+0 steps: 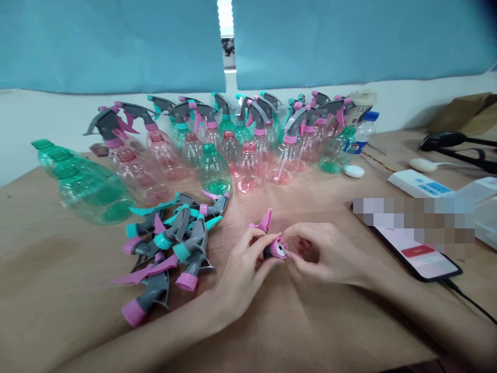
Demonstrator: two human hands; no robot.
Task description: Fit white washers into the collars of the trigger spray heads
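Observation:
Both hands meet at the middle of the brown table (295, 331). My left hand (243, 269) is closed round a grey spray head (272, 247) with a pink trigger and pink collar. My right hand (324, 251) pinches at the collar end of the same spray head with its fingertips. A pile of loose spray heads (171, 243), grey with pink or teal parts, lies just left of my left hand. Beyond the hands stand open pink and green bottles (248, 168) without heads, and behind them bottles with spray heads fitted (256, 127).
Green empty bottles (83, 184) lie on their sides at the left. A phone (421, 254) with a cable lies at the right, near a white power strip (421, 184), a white disc (354, 171) and a water bottle (365, 132). Blue curtains hang behind.

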